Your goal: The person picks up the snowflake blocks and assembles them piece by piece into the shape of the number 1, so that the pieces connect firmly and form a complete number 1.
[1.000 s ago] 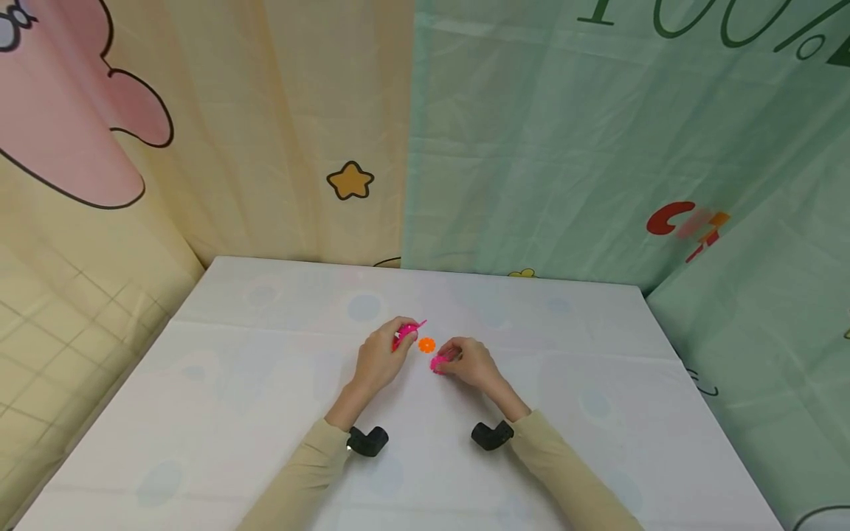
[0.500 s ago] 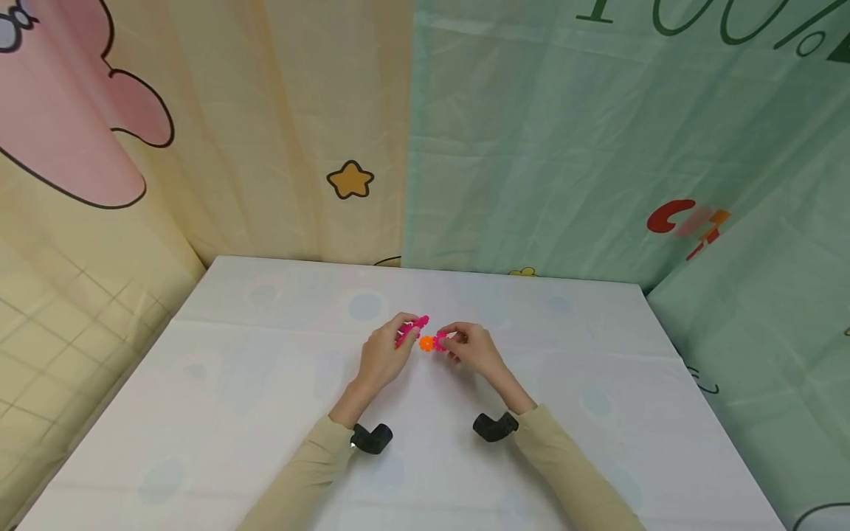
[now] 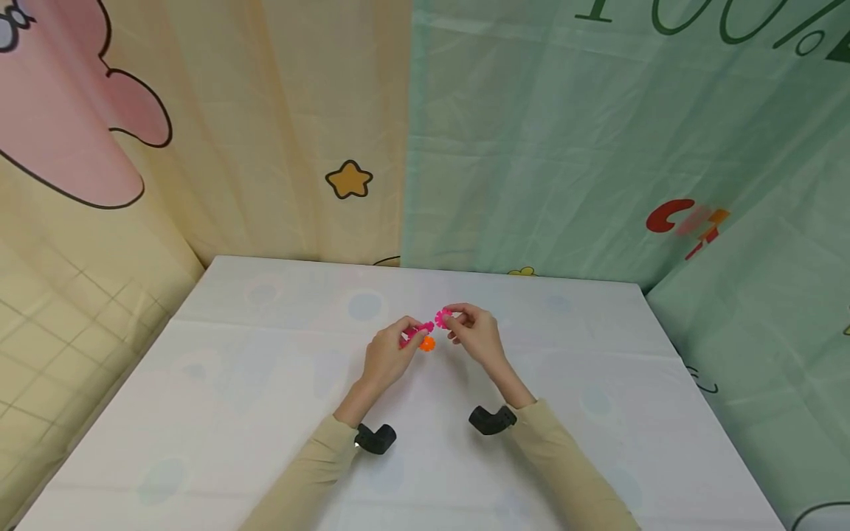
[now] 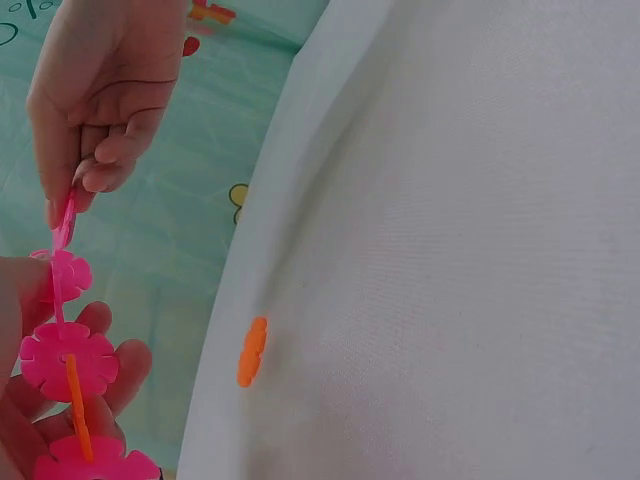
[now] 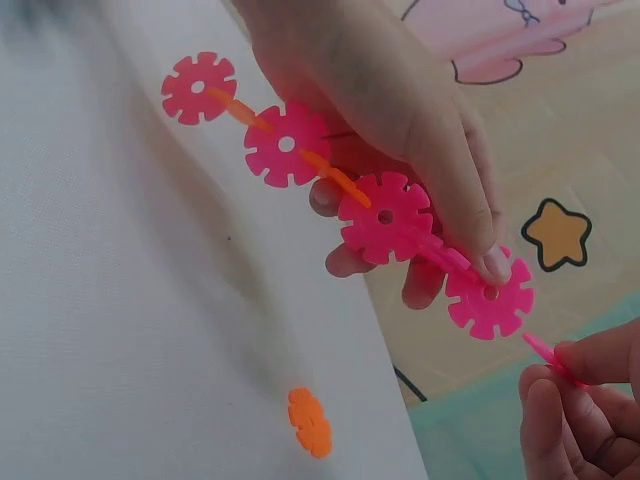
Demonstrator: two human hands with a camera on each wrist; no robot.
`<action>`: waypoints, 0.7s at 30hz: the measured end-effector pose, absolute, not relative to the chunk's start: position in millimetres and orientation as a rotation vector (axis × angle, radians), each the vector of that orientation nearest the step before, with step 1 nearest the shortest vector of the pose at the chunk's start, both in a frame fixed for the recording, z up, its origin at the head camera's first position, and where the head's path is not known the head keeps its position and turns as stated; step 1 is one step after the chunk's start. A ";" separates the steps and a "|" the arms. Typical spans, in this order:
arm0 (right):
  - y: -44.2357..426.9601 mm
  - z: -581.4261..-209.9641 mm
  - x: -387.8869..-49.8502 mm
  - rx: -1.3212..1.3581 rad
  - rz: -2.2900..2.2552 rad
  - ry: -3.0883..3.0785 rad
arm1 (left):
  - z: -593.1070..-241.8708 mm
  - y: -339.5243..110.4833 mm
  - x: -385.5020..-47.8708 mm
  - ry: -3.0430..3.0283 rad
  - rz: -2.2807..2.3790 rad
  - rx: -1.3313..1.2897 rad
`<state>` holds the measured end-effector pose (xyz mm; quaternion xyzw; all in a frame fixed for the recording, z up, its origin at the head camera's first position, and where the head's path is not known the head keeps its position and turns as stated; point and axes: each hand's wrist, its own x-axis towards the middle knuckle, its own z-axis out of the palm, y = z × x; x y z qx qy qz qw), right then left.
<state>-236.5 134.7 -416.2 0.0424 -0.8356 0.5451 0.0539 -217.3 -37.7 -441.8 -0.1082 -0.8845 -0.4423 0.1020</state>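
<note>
My left hand (image 3: 388, 355) grips a chain of notched flower-shaped plastic discs. In the right wrist view its pink discs (image 5: 386, 217) alternate with edge-on orange ones, and my thumb presses near the pink end disc (image 5: 490, 293). With thumb and fingertips my right hand (image 3: 479, 336) pinches a single pink disc (image 3: 443, 318). That disc stands edge-on beside the chain's end disc; I cannot tell whether they touch. On the table below lies a loose orange disc (image 3: 428, 344), also visible in the left wrist view as an orange disc (image 4: 253, 352).
A white cloth covers the table (image 3: 265, 428). Printed curtains (image 3: 518, 147) hang behind its back edge and along the sides. Black camera mounts (image 3: 375, 439) sit at both wrists.
My right hand has lifted the single pink disc up and away from beside the loose orange one to the chain's end. My left hand has shifted slightly right with the chain.
</note>
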 end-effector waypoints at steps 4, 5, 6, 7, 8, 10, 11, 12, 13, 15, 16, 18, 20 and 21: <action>132.6 -416.4 -236.3 0.108 1.691 -2.507 | -442.4 -36.6 -217.8 -2.615 -1.311 -0.334; 131.9 -416.1 -235.8 0.106 1.695 -2.499 | -442.2 -36.2 -217.8 -2.616 -1.312 -0.338; 131.5 -416.1 -235.7 0.106 1.696 -2.495 | -442.1 -35.8 -217.7 -2.617 -1.311 -0.343; 131.2 -416.1 -235.4 0.106 1.694 -2.494 | -442.0 -35.4 -217.7 -2.618 -1.309 -0.347; 131.0 -416.1 -235.3 0.109 1.690 -2.493 | -441.8 -34.9 -217.6 -2.619 -1.304 -0.351; 130.7 -416.2 -234.8 0.117 1.671 -2.497 | -441.3 -34.0 -217.4 -2.620 -1.297 -0.356; 130.6 -416.2 -234.8 0.125 1.660 -2.498 | -441.3 -33.6 -217.5 -2.622 -1.289 -0.354; 130.6 -416.4 -235.1 0.131 1.652 -2.502 | -441.6 -33.4 -217.7 -2.620 -1.282 -0.357; 130.3 -416.4 -235.1 0.140 1.640 -2.505 | -441.7 -33.2 -217.9 -2.618 -1.273 -0.360; 129.7 -416.0 -234.9 0.159 1.614 -2.516 | -442.0 -33.1 -218.5 -2.611 -1.260 -0.369; 129.5 -415.5 -234.8 0.168 1.600 -2.524 | -442.2 -33.0 -218.7 -2.607 -1.254 -0.375; 128.8 -414.2 -234.4 0.189 1.559 -2.545 | -442.7 -33.1 -219.0 -2.597 -1.239 -0.395; 128.4 -412.6 -234.4 0.207 1.522 -2.561 | -442.8 -33.3 -219.0 -2.580 -1.226 -0.421; 128.3 -411.6 -234.6 0.217 1.509 -2.567 | -442.9 -33.4 -219.0 -2.571 -1.217 -0.433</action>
